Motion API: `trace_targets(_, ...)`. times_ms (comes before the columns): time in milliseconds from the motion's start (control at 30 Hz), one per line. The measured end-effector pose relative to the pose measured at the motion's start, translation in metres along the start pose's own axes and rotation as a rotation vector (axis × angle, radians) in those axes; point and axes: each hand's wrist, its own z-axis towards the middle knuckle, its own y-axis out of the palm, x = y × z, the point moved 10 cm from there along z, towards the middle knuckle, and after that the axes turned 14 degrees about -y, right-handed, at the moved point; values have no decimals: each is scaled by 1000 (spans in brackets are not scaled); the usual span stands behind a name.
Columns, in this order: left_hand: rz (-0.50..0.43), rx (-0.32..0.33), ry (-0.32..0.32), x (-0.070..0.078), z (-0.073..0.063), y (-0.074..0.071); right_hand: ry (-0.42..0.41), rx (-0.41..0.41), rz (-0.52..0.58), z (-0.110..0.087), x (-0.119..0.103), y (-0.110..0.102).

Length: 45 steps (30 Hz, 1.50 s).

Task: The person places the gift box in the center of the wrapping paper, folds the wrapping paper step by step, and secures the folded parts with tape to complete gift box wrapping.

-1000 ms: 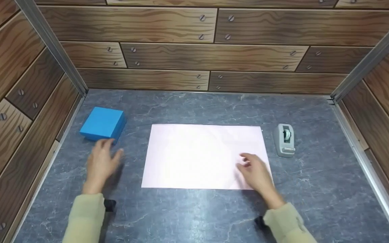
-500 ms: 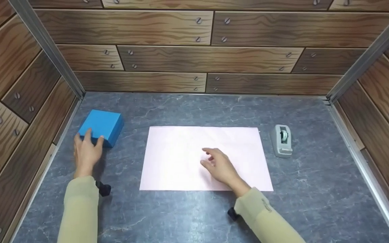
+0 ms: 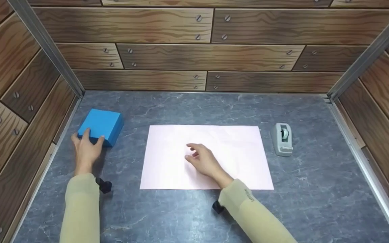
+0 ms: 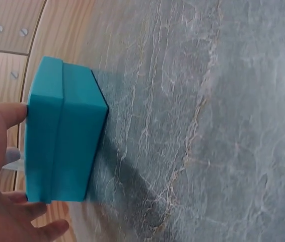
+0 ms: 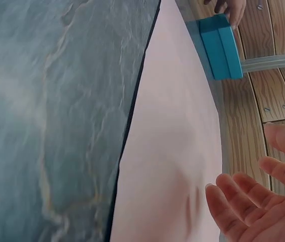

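Observation:
A blue lidded box [image 3: 100, 122] sits on the left part of the grey marbled surface. My left hand [image 3: 87, 152] grips its near end, with a finger over the top edge, the thumb at the right corner and other fingers at the left corner. In the left wrist view, thumb and fingers span the lid of the box [image 4: 57, 136]. Over the middle of a pale pink sheet [image 3: 167, 162], my right hand [image 3: 203, 162] holds nothing, its fingers loosely bent. The right wrist view shows that hand [image 5: 263, 201] palm-side, above the sheet [image 5: 177, 111].
A grey tape dispenser [image 3: 282, 139] with a roll in it stands right of the sheet. Wood-patterned walls [image 3: 208, 57] enclose the surface at the back and both sides, with metal strips [image 3: 366, 168] along the corners and side edges.
My left hand has moved left and forward onto the box and taken hold of it. The right hand has travelled left across the sheet. The box, sheet and dispenser keep their places.

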Motion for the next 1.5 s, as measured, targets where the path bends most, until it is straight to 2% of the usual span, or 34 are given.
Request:
trace_targets(233,-12,-25,-25,-2,-12,3,-15,-39,39,10,-13,20)
trace_targets(433,29,-19,-34,-1,-27,6,-28,-60,80,17,-24,36)
trace_targets(567,82,-17,-36,-1,-38,8,-49,-75,82,20,-31,45)
trace_targets(767,217,-87,-9,5,-55,17,-73,-86,90,22,-41,55)
trace_targets(900,255,-113,19,7,-65,22,-62,-104,105,23,-46,64)
trace_targets(1033,220,-121,10,7,-69,24,-45,-113,132,24,-50,73)
trace_targets(1267,83,-174,-109,-10,-63,21,-45,-133,180,25,-57,91)
trace_targets(1400,45,-214,-119,-16,-61,24,-63,-144,206,28,-63,101)
trace_targets(1500,24,-220,-109,-17,-61,24,-70,-156,221,31,-68,108)
